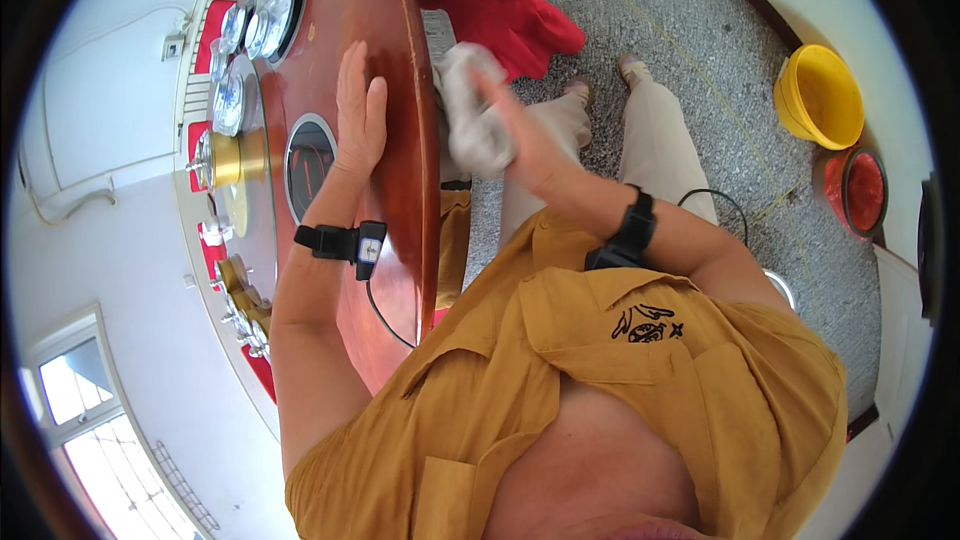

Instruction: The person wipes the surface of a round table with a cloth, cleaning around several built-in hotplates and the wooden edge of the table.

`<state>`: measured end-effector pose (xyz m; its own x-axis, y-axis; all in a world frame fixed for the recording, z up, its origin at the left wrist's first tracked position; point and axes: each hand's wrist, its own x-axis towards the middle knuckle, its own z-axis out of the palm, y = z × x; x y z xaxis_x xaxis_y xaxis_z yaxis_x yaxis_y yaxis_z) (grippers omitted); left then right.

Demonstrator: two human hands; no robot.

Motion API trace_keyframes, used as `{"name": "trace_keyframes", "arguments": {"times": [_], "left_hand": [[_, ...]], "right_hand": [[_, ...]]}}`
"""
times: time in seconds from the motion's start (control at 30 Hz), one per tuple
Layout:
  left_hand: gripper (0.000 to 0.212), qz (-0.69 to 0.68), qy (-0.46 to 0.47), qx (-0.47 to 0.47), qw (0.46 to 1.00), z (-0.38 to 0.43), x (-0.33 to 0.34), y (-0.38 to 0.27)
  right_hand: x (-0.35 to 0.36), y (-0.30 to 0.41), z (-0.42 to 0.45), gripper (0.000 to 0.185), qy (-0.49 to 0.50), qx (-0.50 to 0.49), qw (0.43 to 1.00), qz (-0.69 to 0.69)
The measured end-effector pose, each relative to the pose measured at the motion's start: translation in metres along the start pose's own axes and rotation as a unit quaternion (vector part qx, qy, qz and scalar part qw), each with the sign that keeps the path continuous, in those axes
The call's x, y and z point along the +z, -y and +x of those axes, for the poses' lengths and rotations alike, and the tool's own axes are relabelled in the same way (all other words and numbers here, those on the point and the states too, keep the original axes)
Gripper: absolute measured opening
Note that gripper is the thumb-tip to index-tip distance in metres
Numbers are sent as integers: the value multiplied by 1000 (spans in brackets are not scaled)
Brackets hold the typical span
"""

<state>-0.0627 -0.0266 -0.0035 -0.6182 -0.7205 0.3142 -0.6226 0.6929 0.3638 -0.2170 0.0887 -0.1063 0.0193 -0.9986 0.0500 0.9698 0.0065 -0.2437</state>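
My left hand (360,116) lies flat on the glossy reddish-brown wooden table (375,7), near its curved edge, with the thumb apart from the fingers and nothing held. To its left is a round dark inset (310,165) with a pale rim. My right hand (517,127), blurred, grips a crumpled whitish cloth (469,112) beside the table edge, above my leg. The fingertips are partly hidden by the cloth and blur. Both wrists wear black straps with small devices and cables.
Glassware (270,19), a gold-coloured pot (225,159) and other lidded vessels stand across the table, several around a glass turntable (262,187). Red fabric (495,7) hangs past the table edge. A yellow bucket (821,97) and a red container (856,191) stand by the right wall.
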Motion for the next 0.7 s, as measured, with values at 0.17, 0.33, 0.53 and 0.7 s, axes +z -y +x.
{"name": "trace_keyframes", "arguments": {"times": [0.17,0.33,0.53,0.7], "left_hand": [[51,-60,12,-35,998,2,7,-4],[51,39,61,-8,997,6,4,-6],[57,129,111,11,985,3,2,-15],[62,135,122,-1,983,6,1,-21]], "right_hand": [[-4,-34,-3,57,74,-230,844,-478],[-8,-38,9,58,25,-258,782,-567],[-15,-29,51,58,-18,-268,784,-560],[-33,-7,122,61,-20,-277,780,-561]]}}
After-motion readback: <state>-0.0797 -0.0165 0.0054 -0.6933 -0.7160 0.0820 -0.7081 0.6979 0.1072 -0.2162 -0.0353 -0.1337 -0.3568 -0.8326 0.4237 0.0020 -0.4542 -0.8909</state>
